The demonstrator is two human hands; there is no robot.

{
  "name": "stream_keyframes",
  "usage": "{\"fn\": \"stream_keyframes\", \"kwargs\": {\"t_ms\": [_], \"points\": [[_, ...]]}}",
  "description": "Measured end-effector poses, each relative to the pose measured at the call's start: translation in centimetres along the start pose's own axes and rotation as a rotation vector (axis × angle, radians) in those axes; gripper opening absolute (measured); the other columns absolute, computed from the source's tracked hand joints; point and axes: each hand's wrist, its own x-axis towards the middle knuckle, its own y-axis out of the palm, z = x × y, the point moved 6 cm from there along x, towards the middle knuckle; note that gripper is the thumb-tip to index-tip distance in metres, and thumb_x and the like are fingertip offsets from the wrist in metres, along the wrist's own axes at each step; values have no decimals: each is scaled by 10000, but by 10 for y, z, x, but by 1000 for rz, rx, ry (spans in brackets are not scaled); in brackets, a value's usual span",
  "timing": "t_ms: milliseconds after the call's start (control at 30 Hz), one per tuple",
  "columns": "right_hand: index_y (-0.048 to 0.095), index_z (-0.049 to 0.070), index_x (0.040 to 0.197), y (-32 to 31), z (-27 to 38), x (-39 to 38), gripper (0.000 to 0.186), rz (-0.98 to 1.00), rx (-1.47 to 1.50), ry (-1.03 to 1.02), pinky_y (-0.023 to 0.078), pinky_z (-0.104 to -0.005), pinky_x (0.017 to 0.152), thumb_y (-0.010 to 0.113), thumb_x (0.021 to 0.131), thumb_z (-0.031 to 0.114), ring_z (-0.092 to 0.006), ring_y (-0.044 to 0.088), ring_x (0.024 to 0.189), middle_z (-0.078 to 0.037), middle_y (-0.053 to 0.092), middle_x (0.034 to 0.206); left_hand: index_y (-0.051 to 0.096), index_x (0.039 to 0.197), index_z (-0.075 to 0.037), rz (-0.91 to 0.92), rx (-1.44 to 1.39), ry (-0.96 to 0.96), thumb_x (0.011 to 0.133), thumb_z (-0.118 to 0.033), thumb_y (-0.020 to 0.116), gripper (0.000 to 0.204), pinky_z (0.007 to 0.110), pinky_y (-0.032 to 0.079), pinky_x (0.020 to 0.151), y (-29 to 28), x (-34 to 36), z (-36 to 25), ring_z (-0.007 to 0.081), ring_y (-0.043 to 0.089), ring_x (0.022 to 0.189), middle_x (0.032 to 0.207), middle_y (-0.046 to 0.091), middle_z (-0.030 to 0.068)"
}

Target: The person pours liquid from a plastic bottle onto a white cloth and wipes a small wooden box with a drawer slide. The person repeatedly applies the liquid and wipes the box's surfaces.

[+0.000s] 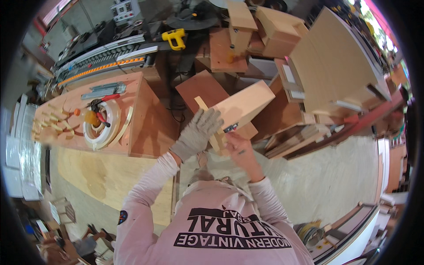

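Observation:
A light wooden box [245, 102], drawer-like with a narrow panel [216, 140] across its near end, lies tilted before me on a reddish-brown board [201, 89]. My left hand [198, 132], in a grey glove, rests on the box's near end with its fingers stretched over the panel and wood. Beside it, my bare right hand [239, 149] is closed around a small dark tool with silver parts [230, 128], held against the box's near lower edge. Its exact kind is hard to make out, since my fingers cover much of it.
At left, a wooden cabinet [152, 117] carries a roll of edge banding [98, 140], red-handled pliers [102, 115], metal drawer slides [104, 90] and curled strips. A yellow heat gun [176, 39] lies beyond. Large panels [335, 66] stand at right; boards [304, 138] lean below them.

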Motion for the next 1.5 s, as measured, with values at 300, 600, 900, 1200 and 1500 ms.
{"fn": "stream_keyframes", "kwargs": {"t_ms": [300,600,900,1200,1500], "points": [[604,10,1371,-17,-257,-247,445,-595,676,1006,577,-360,814,653,986,226,-204,689,985,-100,722,1153,442,1496,15,104,-72,-12,887,-220,706,704,565,179,1265,-3,15,-46,395,282,1529,1604,394,186],[765,2,978,76,-199,-636,309,-512,-133,1729,549,-468,946,579,824,195,-413,700,1036,-226,742,1059,420,1510,-39,-17,-437,293,911,-226,664,674,565,254,1212,-18,31,-162,415,343,1469,1578,411,211],[762,-23,958,362,-22,-708,329,-1132,225,2025,555,-496,929,568,828,208,-448,700,1017,-252,730,1093,416,1508,-100,134,-657,760,952,-245,602,604,547,340,1152,-17,-21,-314,406,417,1404,1537,448,222],[706,-2,1088,392,118,-658,291,-1678,-224,1944,529,-498,824,609,918,213,-411,655,949,-215,711,1005,411,1505,-161,312,-779,905,993,-264,539,538,528,426,1092,-30,-70,-371,397,490,1339,1497,485,233],[646,52,1213,208,366,-836,342,-1850,-1404,2006,477,-432,886,695,920,221,-368,551,1064,-169,571,1127,406,1502,-223,599,-949,634,1034,-284,476,477,510,513,1032,-31,-122,-412,387,563,1274,1456,522,244]]}}
